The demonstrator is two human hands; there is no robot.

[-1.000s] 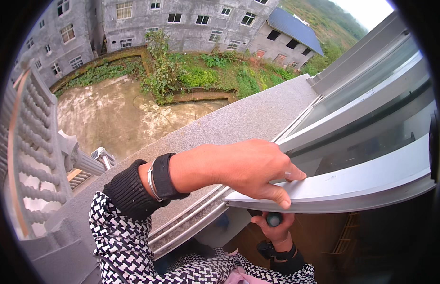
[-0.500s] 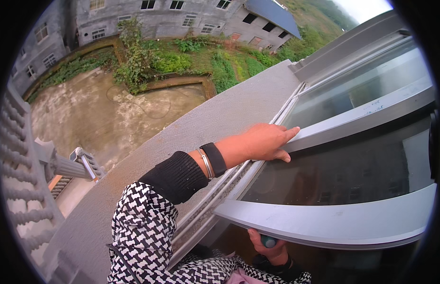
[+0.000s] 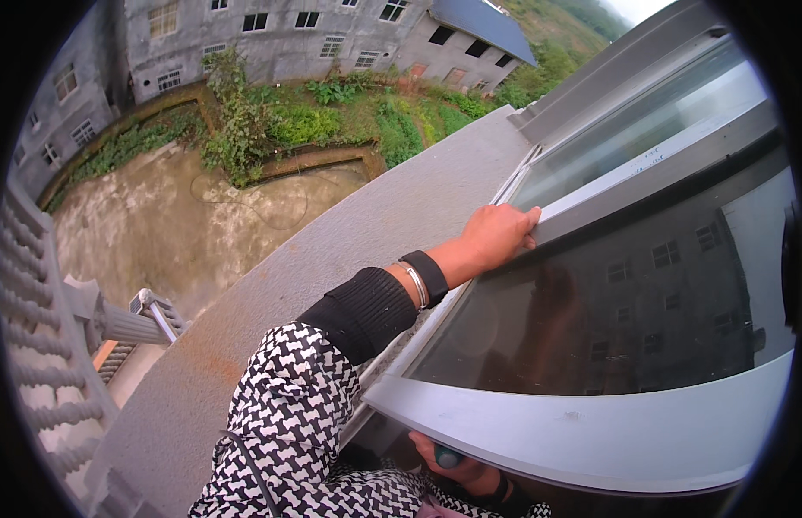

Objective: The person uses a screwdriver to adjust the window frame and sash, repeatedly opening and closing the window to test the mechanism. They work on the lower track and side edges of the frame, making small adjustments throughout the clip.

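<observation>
My left hand (image 3: 500,235) reaches across the sill with its fingers bent over the edge of the far upright of a silver sliding window sash (image 3: 582,211). Dark glass (image 3: 574,319) fills this sash and reflects a building. Its near upright (image 3: 591,423) is a broad silver strip that bows across the view. Just below that strip, my right hand (image 3: 474,476) is closed around a rounded dark green thing (image 3: 448,457). Only its end shows, so I cannot tell its kind. The frame hides part of this hand.
A rough grey concrete ledge (image 3: 332,250) runs outside the window. Far below lie a concrete yard (image 3: 159,224) and green plants (image 3: 306,121), with grey buildings (image 3: 280,47) behind. Balusters (image 3: 56,371) stand at the left. Another glass pane (image 3: 582,164) lies beyond the sash.
My left hand's fingers, stretched out before, are now bent around the sash edge. The sash's near end sits lower and further left in view, and my right hand has shifted left with it.
</observation>
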